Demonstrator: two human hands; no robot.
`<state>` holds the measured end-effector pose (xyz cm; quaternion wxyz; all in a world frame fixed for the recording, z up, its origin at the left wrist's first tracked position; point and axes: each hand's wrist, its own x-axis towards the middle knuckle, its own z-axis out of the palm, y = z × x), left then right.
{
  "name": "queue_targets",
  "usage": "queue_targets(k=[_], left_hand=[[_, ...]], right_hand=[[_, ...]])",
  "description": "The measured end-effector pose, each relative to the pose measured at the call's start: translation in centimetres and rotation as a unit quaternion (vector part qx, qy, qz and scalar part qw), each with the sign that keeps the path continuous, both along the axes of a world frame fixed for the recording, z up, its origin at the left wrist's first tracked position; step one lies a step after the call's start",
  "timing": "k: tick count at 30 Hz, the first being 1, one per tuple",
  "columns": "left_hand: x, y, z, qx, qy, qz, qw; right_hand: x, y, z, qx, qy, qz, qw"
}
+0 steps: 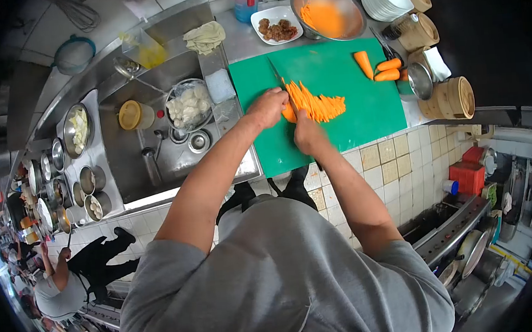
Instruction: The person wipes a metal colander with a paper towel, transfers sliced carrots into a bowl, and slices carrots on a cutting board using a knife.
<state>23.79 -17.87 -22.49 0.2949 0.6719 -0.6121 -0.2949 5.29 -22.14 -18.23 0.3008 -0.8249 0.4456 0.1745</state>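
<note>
On the green cutting board, my right hand grips a knife whose narrow blade points away from me and slightly left. Left of the blade, my left hand is curled with its fingertips on a piece of carrot, partly hidden by the fingers. A heap of carrot strips spreads to the right of the knife, against my right hand. Several peeled carrot pieces lie at the board's far right.
Beyond the board stand a steel bowl of shredded carrot and a white dish of brown food. Bamboo steamers line the right. A sink holding containers is at left; another person stands farther left.
</note>
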Motion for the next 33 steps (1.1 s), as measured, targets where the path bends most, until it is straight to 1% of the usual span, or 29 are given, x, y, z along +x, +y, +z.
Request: queue_targets(k=[1, 2, 4, 6, 8, 9, 10, 11, 13, 16, 17, 19, 21, 23, 25, 27, 29, 31, 32, 33], left_hand=[[-0.1, 0.2, 0.1, 0.002, -0.01, 0.002, 1.0], [-0.2, 0.3, 0.1, 0.004, -0.019, 0.001, 1.0], [0.0, 0.2, -0.2, -0.015, -0.028, 0.003, 0.999], [0.0, 0.8, -0.6, -0.022, -0.031, 0.009, 0.999], [-0.2, 0.8, -0.4, -0.01, -0.048, 0.012, 0.999], [-0.2, 0.7, -0.3, -0.011, -0.048, 0.01, 0.999], [0.1, 0.6, -0.1, -0.028, -0.077, 0.016, 0.997], [0.1, 1.0, -0.2, -0.042, -0.104, 0.02, 0.993], [0.0, 1.5, -0.5, -0.049, -0.11, 0.014, 0.993], [0.0, 1.5, 0.0, -0.056, -0.108, 0.025, 0.992], [0.0, 1.6, 0.3, -0.054, -0.101, 0.032, 0.993], [0.0, 1.8, -0.5, -0.059, -0.092, 0.03, 0.994], [0.5, 1.1, -0.8, -0.068, -0.086, 0.034, 0.993], [0.5, 1.4, -1.0, -0.066, -0.095, 0.017, 0.993], [0.7, 1.0, -1.6, -0.098, -0.097, 0.024, 0.99], [0.5, 1.6, -1.8, -0.118, -0.094, 0.034, 0.988], [0.4, 1.6, -0.8, -0.095, -0.082, 0.037, 0.991], [0.7, 1.1, -1.1, -0.104, -0.076, 0.035, 0.991], [0.6, 1.4, -1.8, -0.108, -0.069, 0.029, 0.991], [0.4, 1.7, -2.3, -0.108, -0.07, 0.023, 0.991]], right_hand=[[0.6, -0.4, 0.2, -0.007, 0.0, 0.013, 1.0], [0.4, 0.2, 1.7, -0.006, 0.0, 0.01, 1.0], [0.3, 0.8, 5.4, 0.027, 0.059, 0.028, 0.998], [-0.8, 1.8, 4.0, 0.021, 0.06, 0.027, 0.998], [-1.1, 2.3, 1.1, 0.018, 0.06, 0.019, 0.998], [-0.5, 1.5, -0.7, 0.005, 0.026, 0.013, 1.0], [0.2, 0.6, -1.7, -0.009, -0.009, 0.009, 1.0], [0.6, 0.4, -0.5, -0.008, -0.008, 0.009, 1.0], [1.2, 0.1, 3.5, 0.006, 0.043, 0.034, 0.998], [-1.7, 1.9, 3.8, 0.016, 0.034, 0.049, 0.998], [-1.5, 1.9, 2.6, 0.017, 0.035, 0.051, 0.998], [-1.0, 1.8, -0.6, -0.001, -0.011, 0.006, 1.0], [1.1, 0.0, 1.3, -0.007, -0.011, 0.017, 1.0], [0.9, 0.7, 3.8, -0.005, -0.007, 0.018, 1.0], [-0.1, 1.4, 5.9, 0.027, 0.04, 0.036, 0.998], [-1.0, 2.2, 2.7, 0.028, 0.055, 0.034, 0.997], [-1.1, 2.3, -0.4, -0.003, -0.025, -0.001, 1.0], [1.6, 0.2, 1.5, -0.004, -0.002, 0.008, 1.0], [2.3, 0.0, 2.3, 0.0, 0.023, 0.012, 1.0], [1.8, 0.4, 2.9, 0.0, 0.022, 0.006, 1.0]])
